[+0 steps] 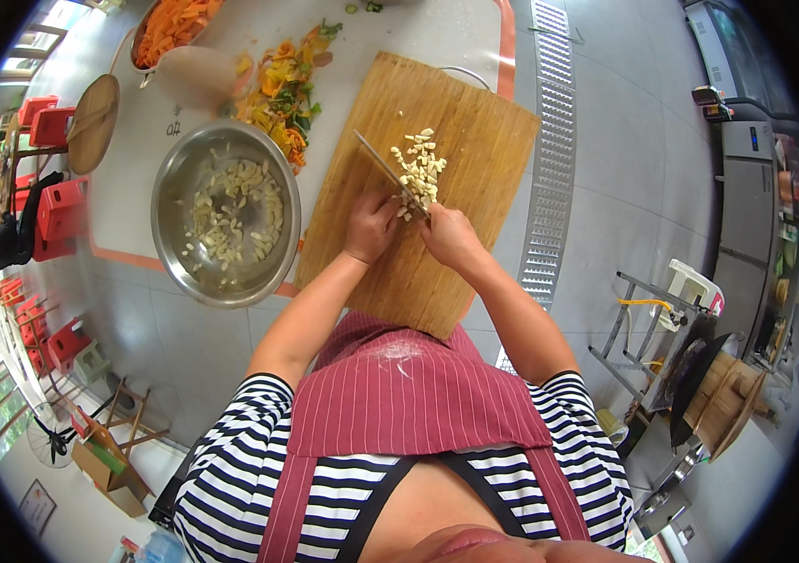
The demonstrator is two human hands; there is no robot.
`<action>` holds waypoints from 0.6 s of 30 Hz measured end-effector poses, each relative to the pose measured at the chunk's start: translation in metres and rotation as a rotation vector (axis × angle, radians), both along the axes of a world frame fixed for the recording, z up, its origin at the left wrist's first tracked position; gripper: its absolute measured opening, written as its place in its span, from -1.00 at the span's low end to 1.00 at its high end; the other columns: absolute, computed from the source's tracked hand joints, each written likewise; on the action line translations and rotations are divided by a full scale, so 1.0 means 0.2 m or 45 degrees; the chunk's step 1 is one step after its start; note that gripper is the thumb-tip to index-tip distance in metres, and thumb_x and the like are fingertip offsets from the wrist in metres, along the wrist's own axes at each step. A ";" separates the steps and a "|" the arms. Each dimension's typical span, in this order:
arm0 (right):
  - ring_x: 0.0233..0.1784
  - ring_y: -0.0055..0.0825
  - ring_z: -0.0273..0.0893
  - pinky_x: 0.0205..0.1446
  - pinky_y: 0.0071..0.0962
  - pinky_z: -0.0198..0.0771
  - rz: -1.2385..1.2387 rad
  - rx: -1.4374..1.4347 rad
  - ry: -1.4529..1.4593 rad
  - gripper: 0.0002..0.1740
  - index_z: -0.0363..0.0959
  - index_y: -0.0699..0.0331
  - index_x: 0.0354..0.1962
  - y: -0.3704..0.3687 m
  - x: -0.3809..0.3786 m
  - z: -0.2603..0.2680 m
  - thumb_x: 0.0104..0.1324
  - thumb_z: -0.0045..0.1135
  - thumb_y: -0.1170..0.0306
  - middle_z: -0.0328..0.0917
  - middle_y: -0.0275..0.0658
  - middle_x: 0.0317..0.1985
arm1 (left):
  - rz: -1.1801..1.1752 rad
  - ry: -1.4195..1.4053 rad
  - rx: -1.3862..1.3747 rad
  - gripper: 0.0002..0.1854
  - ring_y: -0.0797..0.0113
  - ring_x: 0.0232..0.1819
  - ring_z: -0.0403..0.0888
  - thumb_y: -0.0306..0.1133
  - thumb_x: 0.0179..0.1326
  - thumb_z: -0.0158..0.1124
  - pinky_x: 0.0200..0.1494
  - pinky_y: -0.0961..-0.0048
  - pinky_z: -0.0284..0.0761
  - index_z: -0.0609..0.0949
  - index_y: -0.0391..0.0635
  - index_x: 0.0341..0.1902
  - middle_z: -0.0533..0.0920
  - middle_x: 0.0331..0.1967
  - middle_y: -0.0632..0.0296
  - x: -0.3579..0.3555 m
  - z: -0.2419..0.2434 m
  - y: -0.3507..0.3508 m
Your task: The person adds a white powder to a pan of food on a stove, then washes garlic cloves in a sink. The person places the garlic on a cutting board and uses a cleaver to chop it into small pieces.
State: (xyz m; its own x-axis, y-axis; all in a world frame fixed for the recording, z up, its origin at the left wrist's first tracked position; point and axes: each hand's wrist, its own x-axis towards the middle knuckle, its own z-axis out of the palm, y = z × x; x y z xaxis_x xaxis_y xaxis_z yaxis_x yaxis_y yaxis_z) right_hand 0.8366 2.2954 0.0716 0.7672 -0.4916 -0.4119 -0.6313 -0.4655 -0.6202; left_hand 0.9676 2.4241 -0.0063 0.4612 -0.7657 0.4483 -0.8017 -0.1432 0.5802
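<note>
A wooden cutting board (371,274) lies before me, reaching over the table's near edge. My right hand (450,236) is closed on the handle of a knife (380,160), whose blade slants up and to the left across the board. Close to the blade's left side is my left hand (373,229), fingers curled; whether it holds a piece is hidden. Chopped pale pieces, apparently garlic (422,169), lie in a heap right of the blade. To the left of the board, a metal bowl (167,204) holds many whole and cut pale cloves (231,211) that look wet.
Orange, yellow and green vegetable scraps (283,98) lie behind the metal bowl. A container of orange cut pieces (173,32) stands at the far left of the white table (427,24). Right of the table, a metal drain grate (547,211) runs along the tiled floor.
</note>
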 end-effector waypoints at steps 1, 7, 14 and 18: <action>-0.17 0.24 0.59 -0.09 0.07 0.50 -0.027 0.040 -0.014 -0.72 0.41 0.42 -0.25 0.00 -0.01 0.01 0.36 0.05 0.29 0.59 0.26 -0.33 | 0.000 -0.004 -0.009 -0.80 0.06 -0.15 0.59 -0.54 0.00 0.39 -0.12 0.16 0.53 0.67 -0.09 -0.24 0.64 -0.26 0.14 0.00 -0.01 0.00; -0.25 0.21 0.58 -0.13 0.04 0.49 0.014 -0.076 0.029 -0.74 0.41 0.40 -0.30 0.05 -0.08 0.03 0.33 0.12 0.31 0.59 0.21 -0.38 | -0.026 0.023 0.012 -0.86 0.03 -0.19 0.57 -0.54 0.01 0.37 -0.10 0.17 0.53 0.67 -0.11 -0.30 0.63 -0.27 0.11 -0.01 -0.04 0.02; -0.24 0.24 0.59 -0.13 0.08 0.49 -0.018 -0.055 -0.070 -0.74 0.39 0.42 -0.31 0.05 -0.04 -0.01 0.35 0.07 0.32 0.59 0.24 -0.37 | -0.052 -0.008 0.050 -0.86 0.05 -0.19 0.57 -0.55 0.03 0.34 -0.10 0.18 0.54 0.68 -0.12 -0.29 0.63 -0.28 0.13 0.00 -0.02 0.02; -0.22 0.23 0.58 -0.12 0.07 0.49 -0.007 -0.043 0.049 -0.75 0.39 0.43 -0.31 0.09 -0.09 0.01 0.34 0.08 0.34 0.59 0.25 -0.36 | -0.066 0.053 -0.006 -0.86 0.05 -0.19 0.58 -0.55 0.02 0.34 -0.10 0.18 0.54 0.68 -0.13 -0.30 0.62 -0.28 0.13 -0.01 -0.04 0.02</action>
State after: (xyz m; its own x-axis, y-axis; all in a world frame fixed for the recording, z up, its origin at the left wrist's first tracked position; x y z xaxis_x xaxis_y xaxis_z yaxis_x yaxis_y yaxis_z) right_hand 0.8177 2.3125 0.0729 0.7487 -0.5097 -0.4239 -0.6567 -0.4826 -0.5795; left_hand 0.9660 2.4282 -0.0135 0.4393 -0.7872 0.4329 -0.7830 -0.0993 0.6141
